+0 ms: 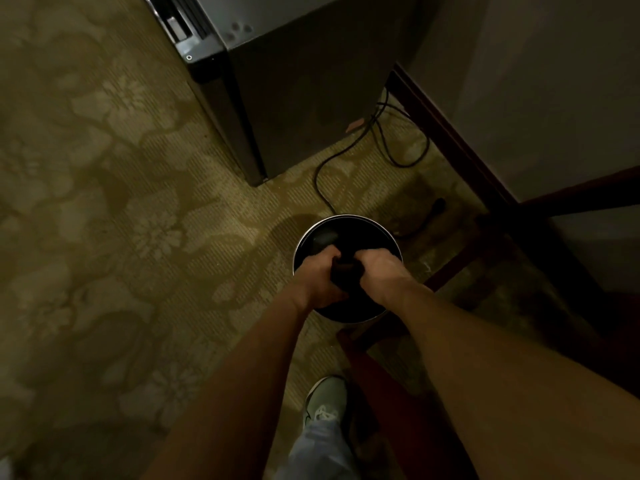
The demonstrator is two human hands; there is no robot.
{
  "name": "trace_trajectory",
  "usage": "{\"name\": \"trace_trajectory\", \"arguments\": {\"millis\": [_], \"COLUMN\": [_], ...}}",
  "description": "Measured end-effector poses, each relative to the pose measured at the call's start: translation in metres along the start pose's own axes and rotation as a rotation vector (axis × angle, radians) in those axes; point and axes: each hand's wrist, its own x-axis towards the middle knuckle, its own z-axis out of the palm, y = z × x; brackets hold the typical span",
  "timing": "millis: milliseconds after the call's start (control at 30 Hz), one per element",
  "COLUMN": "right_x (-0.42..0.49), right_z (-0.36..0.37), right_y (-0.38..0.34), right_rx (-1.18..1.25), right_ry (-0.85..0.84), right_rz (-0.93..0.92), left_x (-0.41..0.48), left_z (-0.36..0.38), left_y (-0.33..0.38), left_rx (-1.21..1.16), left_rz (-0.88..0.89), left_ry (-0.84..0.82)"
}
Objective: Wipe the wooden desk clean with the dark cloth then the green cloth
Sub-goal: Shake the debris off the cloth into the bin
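Both of my hands grip a dark cloth [346, 273], bunched into a short roll between them. My left hand [320, 277] holds its left end and my right hand [381, 271] holds its right end. They are right above a round dark bin with a metal rim [349, 218] that stands on the carpet. The inside of the bin is too dark to make out. No green cloth and no desk top is in view.
A dark grey mini fridge [294, 98] stands on the patterned carpet [104, 202] beyond the bin. Black cables [322, 181] trail behind it along the wall. Dark red wooden furniture legs [460, 258] lie to the right. My shoe [325, 400] is below.
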Motion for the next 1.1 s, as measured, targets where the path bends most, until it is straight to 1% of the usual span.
{"name": "trace_trajectory", "arguments": {"millis": [33, 100, 167, 233, 300, 333, 400, 433, 467, 500, 533, 567, 600, 667, 733, 800, 900, 1100], "right_x": [-0.005, -0.013, -0.02, -0.027, -0.034, -0.037, -0.042, -0.044, -0.046, -0.047, -0.05, -0.055, -0.06, -0.073, -0.089, -0.109, -0.15, -0.251], "right_z": [-0.007, -0.018, -0.026, -0.031, -0.034, -0.035, -0.036, -0.037, -0.039, -0.042, -0.045, -0.048, -0.051, -0.058, -0.07, -0.09, -0.131, -0.235], "right_y": [-0.001, -0.003, -0.006, -0.011, -0.015, -0.016, -0.018, -0.017, -0.016, -0.015, -0.014, -0.012, -0.01, -0.007, -0.005, -0.009, -0.014, -0.004], "right_rx": [0.024, 0.035, -0.017, -0.081, -0.088, -0.071, -0.013, 0.01, 0.02, 0.018, 0.008, -0.007, -0.021, -0.048, -0.058, -0.014, 0.081, 0.343], "right_ry": [-0.002, 0.025, 0.05, 0.037, 0.037, 0.075, 0.261, 0.37, 0.449, 0.48, 0.471, 0.456, 0.45, 0.428, 0.405, 0.413, 0.462, 0.607], "right_rz": [-0.001, -0.02, -0.046, -0.047, -0.026, -0.019, -0.043, -0.067, -0.081, -0.085, -0.08, -0.075, -0.076, -0.095, -0.104, -0.103, -0.087, -0.06], "left_x": [-0.004, -0.013, -0.019, -0.023, -0.026, -0.028, -0.029, -0.03, -0.03, -0.028, -0.027, -0.028, -0.03, -0.036, -0.049, -0.068, -0.098, -0.161], "left_z": [-0.001, -0.002, -0.002, -0.001, 0.002, 0.004, 0.006, 0.007, 0.006, 0.005, 0.004, 0.003, 0.001, -0.004, -0.012, -0.026, -0.052, -0.108], "left_y": [-0.002, -0.005, -0.009, -0.009, -0.006, -0.003, 0.005, 0.009, 0.011, 0.011, 0.008, 0.007, 0.006, 0.008, 0.025, 0.049, 0.091, 0.203], "left_rx": [0.072, 0.174, 0.179, 0.165, 0.011, -0.068, -0.123, -0.126, -0.108, -0.068, -0.01, 0.059, 0.126, 0.217, 0.198, 0.167, 0.114, -0.117], "left_rz": [-0.008, -0.084, -0.158, -0.165, -0.093, -0.022, 0.12, 0.179, 0.232, 0.269, 0.275, 0.256, 0.225, 0.138, 0.015, -0.09, -0.102, -0.104], "left_ry": [-0.018, -0.004, 0.061, 0.136, 0.264, 0.333, 0.461, 0.488, 0.468, 0.409, 0.327, 0.251, 0.21, 0.225, 0.221, 0.19, 0.206, 0.027]}}
